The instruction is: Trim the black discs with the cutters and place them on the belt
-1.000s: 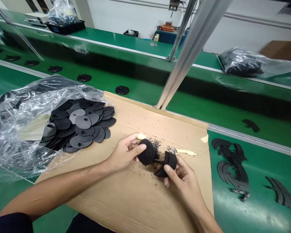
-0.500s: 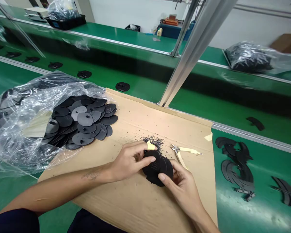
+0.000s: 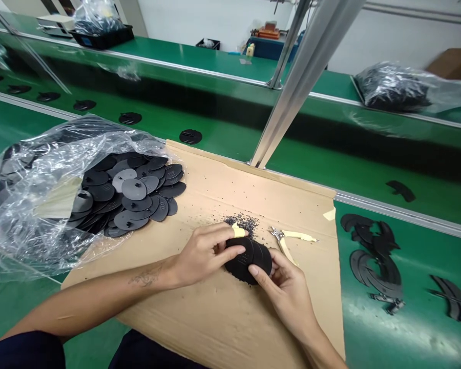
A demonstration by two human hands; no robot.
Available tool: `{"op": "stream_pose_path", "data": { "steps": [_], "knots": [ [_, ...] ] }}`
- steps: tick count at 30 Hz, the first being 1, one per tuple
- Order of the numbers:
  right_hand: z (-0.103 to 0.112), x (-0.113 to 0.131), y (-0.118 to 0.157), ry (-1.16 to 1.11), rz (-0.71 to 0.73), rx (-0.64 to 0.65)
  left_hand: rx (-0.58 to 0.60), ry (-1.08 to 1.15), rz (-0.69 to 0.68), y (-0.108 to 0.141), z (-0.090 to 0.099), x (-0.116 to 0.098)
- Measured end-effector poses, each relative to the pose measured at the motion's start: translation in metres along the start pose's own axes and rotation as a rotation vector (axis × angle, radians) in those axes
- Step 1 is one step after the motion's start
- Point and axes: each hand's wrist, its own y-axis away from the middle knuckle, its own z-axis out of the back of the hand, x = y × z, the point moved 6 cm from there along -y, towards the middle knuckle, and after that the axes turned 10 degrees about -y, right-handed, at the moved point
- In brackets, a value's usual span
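Well, the left hand (image 3: pixel 205 252) and right hand (image 3: pixel 288 297) both grip a black rubber disc (image 3: pixel 243 261) over a cardboard sheet (image 3: pixel 215 320), their fingers curled around its edges. It may be two overlapping discs, though that's hard to tell from here. Yellowish tape (image 3: pixel 238 230) wraps one left finger. Black crumbs (image 3: pixel 243 223) lie just beyond, near yellow-handled snips (image 3: pixel 288 240). Stamped marks on the disc are too small to read. More discs (image 3: pixel 132 189) fill a clear plastic bag (image 3: pixel 23 225) beside the sheet, on a green conveyor belt (image 3: pixel 369 266).

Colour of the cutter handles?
Pale yellow: the handles of the side cutters show best in the head view.
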Motion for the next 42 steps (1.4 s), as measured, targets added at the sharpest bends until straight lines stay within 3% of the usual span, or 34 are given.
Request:
{"op": "stream_pose_path", "data": {
  "steps": [5, 9, 19, 26, 31, 35, 42],
  "knots": [
    [0.004, 0.002, -0.001, 0.012, 0.042, -0.054, -0.001, 0.005, 0.003, 0.000, 0.000, 0.000],
    [0.003, 0.002, 0.000, -0.006, 0.038, -0.026, 0.031, -0.004, 0.014, 0.001, -0.005, 0.001],
    [0.004, -0.001, 0.002, 0.098, 0.061, -0.061, -0.021, -0.012, -0.037, 0.002, -0.004, -0.002],
    [0.005, -0.003, 0.004, 0.090, 0.056, -0.045, 0.138, 0.058, 0.097, 0.003, -0.017, 0.003],
    [0.002, -0.001, 0.003, 0.106, 0.074, -0.028, 0.107, 0.024, 0.034, 0.006, -0.016, -0.004],
    [-0.001, 0.006, 0.005, 0.168, 0.163, 0.013, 0.103, -0.005, -0.113, 0.010, -0.015, -0.012],
    [0.002, 0.026, 0.013, 0.354, 0.520, -0.018, 0.069, 0.162, -0.158, 0.003, -0.005, -0.016]
  ]
}}
